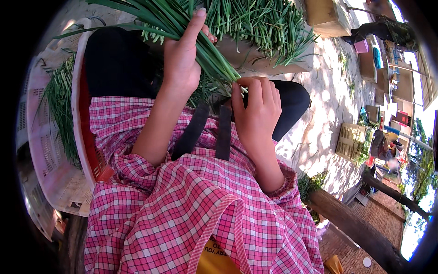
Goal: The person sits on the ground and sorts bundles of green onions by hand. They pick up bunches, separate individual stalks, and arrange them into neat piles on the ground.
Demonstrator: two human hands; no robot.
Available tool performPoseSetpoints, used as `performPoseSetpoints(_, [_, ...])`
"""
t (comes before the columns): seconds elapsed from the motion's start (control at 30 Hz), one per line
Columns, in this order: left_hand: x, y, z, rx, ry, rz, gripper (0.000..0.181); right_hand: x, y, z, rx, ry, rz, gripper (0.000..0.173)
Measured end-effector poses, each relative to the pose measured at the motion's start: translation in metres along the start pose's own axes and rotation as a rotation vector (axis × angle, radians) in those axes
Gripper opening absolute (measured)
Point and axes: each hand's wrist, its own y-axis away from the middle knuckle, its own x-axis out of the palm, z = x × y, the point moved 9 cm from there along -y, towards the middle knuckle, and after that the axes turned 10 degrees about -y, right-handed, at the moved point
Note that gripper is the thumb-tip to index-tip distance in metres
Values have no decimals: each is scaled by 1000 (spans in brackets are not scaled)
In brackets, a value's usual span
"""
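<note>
My left hand [183,56] is wrapped around a bunch of garlic chives [212,56], thumb lying along the leaves. The long green blades fan out towards the upper left, and the pale cut ends point down to the right. At those ends my right hand [260,102] pinches the stems between thumb and forefinger, its other fingers curled. Just beyond the hands, a thick pile of garlic chives [260,27] lies on a pale block [291,65], stem ends facing me. Loose leaves lie below the bunch, partly hidden by it, between my dark-clad knees.
To my left stands a whitish plastic crate [44,150] with more garlic chives [63,106] in it. A tree trunk [356,226] rises at lower right. Farther right are a beige crate [349,142], a seated person [381,147] and another person's dark-clad leg [373,32].
</note>
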Motion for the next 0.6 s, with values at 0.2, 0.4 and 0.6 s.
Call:
performPoseSetpoints(0.2, [2,-1,-1,-4,18,69,6,-2,14,-11,19,-57,72,15])
performPoseSetpoints(0.4, [33,14,1,-96,14,293,5,-3,9,-18,226,-425,247,64])
performPoseSetpoints(0.6, [52,30,7,-65,-103,377,9,39,6,-33,533,-849,469,71])
